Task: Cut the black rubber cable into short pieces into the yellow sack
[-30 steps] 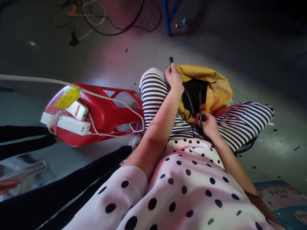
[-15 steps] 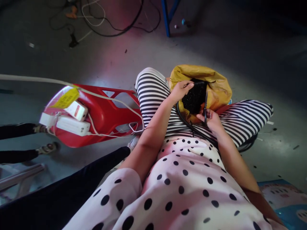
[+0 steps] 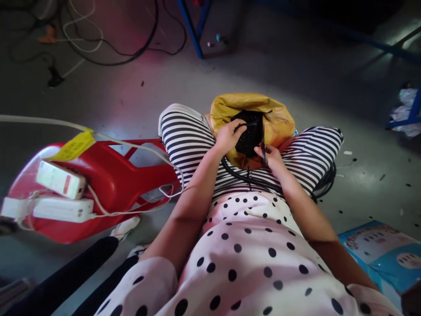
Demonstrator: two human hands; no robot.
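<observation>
From my remote seat, I saw the right hand [image 3: 272,157] pinched around a thin black tool [image 3: 262,149], which stood nearly upright just at the lower lip of the yellow bag [image 3: 279,120]; whether it was scissors or something else, I could not tell. The left hand [image 3: 227,137] was curled at the bag's left edge, fingers closed on a black cable end [image 3: 249,125] that pointed across the bag's mouth. Inside the mouth lay a dark mass of small black parts [image 3: 247,139], too fine to make out.

The bag sat between the person's knees, wedged against the striped trousers [image 3: 187,136] on both sides. A thick black cable [image 3: 240,175] looped from under the left hand across the lap, below the bag, and reappeared beside the right knee, resting on the floor. A polka-dot top [image 3: 250,254] filled the lower frame.

To the left, a red plastic stool [image 3: 118,180] lay tipped on the grey floor [image 3: 329,87], carrying two white power strips [image 3: 62,193] and a yellow tag [image 3: 73,146], with a white cord [image 3: 42,120] running off to the left edge. A second person's dark-clad leg [image 3: 72,276] reached in from the lower left. Loose cables [image 3: 108,44] lay tangled on the floor at top left, near a blue frame leg [image 3: 191,28], and a printed blue box [image 3: 384,254] lay at lower right.
</observation>
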